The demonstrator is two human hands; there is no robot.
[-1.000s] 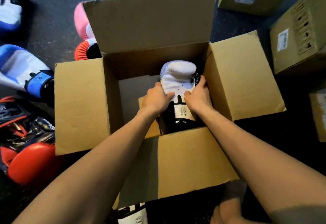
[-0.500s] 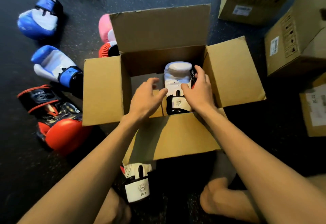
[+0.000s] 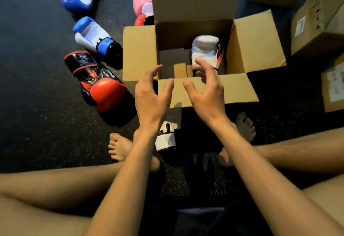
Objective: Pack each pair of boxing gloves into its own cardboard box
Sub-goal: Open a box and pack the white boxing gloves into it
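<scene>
Head view: one white glove stands in the right part of the open box, mid-scene. Its mate lies on the floor near the person, outside the box. The left hand and right hand hover over the near flap, fingers loose and spread, holding nothing. The first pair looks half packed. To the left, blue gloves, red gloves and a pink glove lie unpacked; other boxes stand right.

Bare legs and bare feet rest on the dark speckled floor.
</scene>
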